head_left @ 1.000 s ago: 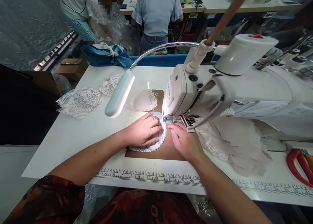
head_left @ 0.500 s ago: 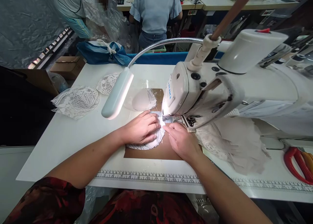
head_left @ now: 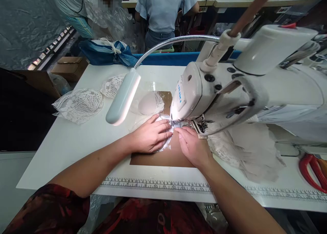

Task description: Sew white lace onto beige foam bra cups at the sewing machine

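Observation:
A white lace cup [head_left: 164,117] lies under the needle area of a white sewing machine [head_left: 187,87]. My left hand [head_left: 154,134] rests flat on it with its fingers stretched out, covering much of the lace. Close in front of the presser foot, my right hand [head_left: 191,142] has its fingers bent together, thumb and forefinger at the cup's right edge. The fingertips partly hide the grip. Brown board [head_left: 158,159] lies beneath the work. Another pale cup [head_left: 148,103] sits just behind, on clear film.
Two lace cups [head_left: 80,104] lie at the left, beside a lamp [head_left: 124,97] on a bendable neck. Pale lace fabric [head_left: 251,148] is heaped at the right, near red-handled scissors [head_left: 310,171]. A printed ruler [head_left: 153,186] runs along the front edge. Two people are beyond the table.
The lace cup has shifted and turned under my left hand; its lower left part no longer shows. My left hand has slid slightly right. The view has shifted a little.

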Demonstrator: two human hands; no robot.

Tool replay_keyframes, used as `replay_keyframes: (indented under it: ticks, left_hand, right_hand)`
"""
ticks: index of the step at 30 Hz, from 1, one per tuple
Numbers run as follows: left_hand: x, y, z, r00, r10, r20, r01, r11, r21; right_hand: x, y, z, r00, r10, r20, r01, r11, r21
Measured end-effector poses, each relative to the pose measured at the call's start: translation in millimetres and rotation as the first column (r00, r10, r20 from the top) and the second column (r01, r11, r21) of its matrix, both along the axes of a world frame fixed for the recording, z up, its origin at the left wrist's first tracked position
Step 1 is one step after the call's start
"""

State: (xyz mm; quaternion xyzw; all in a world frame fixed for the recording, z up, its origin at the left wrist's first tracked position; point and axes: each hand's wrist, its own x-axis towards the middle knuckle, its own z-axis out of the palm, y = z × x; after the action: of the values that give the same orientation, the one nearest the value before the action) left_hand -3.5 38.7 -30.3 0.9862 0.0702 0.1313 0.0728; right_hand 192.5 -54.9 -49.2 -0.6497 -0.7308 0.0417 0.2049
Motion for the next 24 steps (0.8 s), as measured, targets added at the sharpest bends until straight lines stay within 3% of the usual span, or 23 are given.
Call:
replay_keyframes:
  ticks: [7,24]
  left_hand:
    - [-3.5,2.5,-7.4,1.0,-0.02,0.023,0.021,0.999,-0.043]
    - [1.1,1.2,-7.5,0.994,0.106,-0.028,-0.107,0.994,-0.009]
  right_hand:
    - [-2.8,-0.8,3.8,0.997,0.075,-0.002,-0.075,0.996,-0.054]
    - [-6.4,0.9,-2.4,0.996,0.027,0.087,-0.024,0.999,-0.031]
